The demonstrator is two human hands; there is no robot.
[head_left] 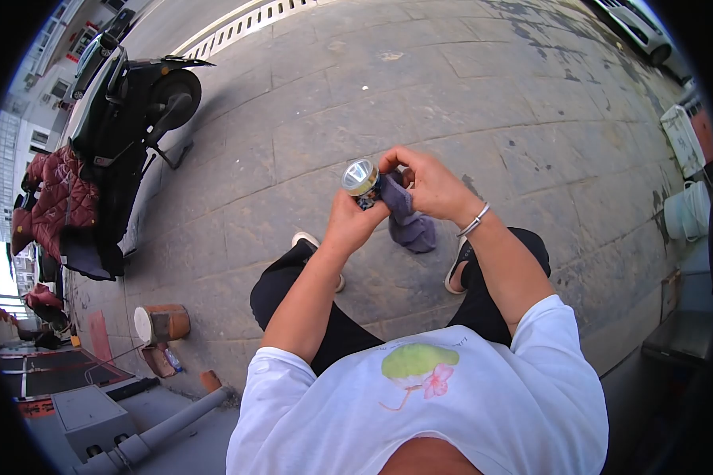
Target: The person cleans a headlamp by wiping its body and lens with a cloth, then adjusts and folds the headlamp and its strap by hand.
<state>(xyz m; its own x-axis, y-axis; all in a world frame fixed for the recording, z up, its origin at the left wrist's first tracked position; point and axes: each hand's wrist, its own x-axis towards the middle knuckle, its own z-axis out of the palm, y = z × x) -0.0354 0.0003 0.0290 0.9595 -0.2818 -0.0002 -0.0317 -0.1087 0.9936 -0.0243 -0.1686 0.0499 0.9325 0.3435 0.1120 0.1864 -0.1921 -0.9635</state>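
The paved ground (309, 134) is flanked on the left by a parked scooter (127, 119), over which a maroon quilted cover (63, 194) is draped; below it a brown pail (169, 323) with a pale round end is seen, and nearer the lower left corner a grey box (95, 423) and a pipe (178, 419) are set; on the right a white bucket (688, 212) and a white crate (681, 141) are lined up along the edge, and at the upper right a white car (634, 28) is parked; a round, shiny-faced object (360, 177) is held above the ground, in front of and between the knees, its lower part being hidden by the hands and cloth; it is gripped by the closed fingers of the left hand (352, 222); a grey-purple cloth (410, 227) is pinched by the curled fingers of the right hand (432, 186) and is held against the object's side, its loose end being left to hang; a silver bracelet (474, 220) is worn on the right wrist.
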